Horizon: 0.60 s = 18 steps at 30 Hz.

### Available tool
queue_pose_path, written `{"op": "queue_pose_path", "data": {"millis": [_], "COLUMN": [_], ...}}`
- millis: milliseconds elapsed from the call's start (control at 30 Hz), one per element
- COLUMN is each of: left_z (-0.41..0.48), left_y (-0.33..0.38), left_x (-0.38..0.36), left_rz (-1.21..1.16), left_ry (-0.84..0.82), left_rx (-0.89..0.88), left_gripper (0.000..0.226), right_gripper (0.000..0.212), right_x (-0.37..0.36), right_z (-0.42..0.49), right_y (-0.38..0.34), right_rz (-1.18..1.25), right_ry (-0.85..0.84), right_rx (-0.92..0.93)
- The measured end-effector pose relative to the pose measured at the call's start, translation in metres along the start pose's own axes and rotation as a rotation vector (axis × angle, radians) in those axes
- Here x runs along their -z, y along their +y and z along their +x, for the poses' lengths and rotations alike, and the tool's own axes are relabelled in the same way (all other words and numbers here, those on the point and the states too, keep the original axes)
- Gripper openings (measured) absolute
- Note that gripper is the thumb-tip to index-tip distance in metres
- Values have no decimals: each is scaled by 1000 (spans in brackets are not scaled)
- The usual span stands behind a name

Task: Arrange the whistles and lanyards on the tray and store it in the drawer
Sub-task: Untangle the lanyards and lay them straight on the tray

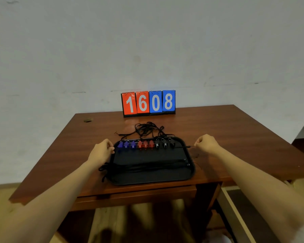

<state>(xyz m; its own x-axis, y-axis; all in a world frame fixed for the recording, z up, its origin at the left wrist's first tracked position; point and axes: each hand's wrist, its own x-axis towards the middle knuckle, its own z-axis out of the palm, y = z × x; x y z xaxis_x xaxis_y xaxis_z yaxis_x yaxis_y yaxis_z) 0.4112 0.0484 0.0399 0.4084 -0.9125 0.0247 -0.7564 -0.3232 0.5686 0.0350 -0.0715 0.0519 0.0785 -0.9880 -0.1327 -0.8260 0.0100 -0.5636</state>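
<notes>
Pale scuffed wall behind brown wooden table. I see black rectangular plastic tray at table's near edge. Along tray's far side, in 1 row: 3 blue plastic whistles, 3 red plastic whistles, 3 black plastic whistles. Bundle of straightened black cords lies across tray's near half. Tangle of loose black cords on table behind tray. Right hand pinches thin black lanyard stretched over tray just below whistles. Left hand curled at tray's left rim; I cannot tell if it grips anything. Flip scoreboard reads 1608.
</notes>
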Motion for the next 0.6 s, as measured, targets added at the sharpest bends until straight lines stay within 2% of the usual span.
{"op": "queue_pose_path", "data": {"millis": [133,300,433,600], "left_z": [-15,-31,-41,-42], "left_y": [-14,-33,-44,-59], "left_x": [-5,-18,-25,-25], "left_rz": [14,-113,-145,-40], "left_ry": [6,-20,-12,-49], "left_rx": [6,-6,-71,-101], "left_gripper": [15,9,7,7], "right_gripper": [19,36,27,15], "right_x": [-10,-19,-26,-29], "right_z": [-5,-17,-23,-25], "right_y": [13,24,29,31], "right_rz": [-4,19,31,40], "right_ry": [-52,-81,-127,-147], "right_rx": [-16,-37,-62,-64]}}
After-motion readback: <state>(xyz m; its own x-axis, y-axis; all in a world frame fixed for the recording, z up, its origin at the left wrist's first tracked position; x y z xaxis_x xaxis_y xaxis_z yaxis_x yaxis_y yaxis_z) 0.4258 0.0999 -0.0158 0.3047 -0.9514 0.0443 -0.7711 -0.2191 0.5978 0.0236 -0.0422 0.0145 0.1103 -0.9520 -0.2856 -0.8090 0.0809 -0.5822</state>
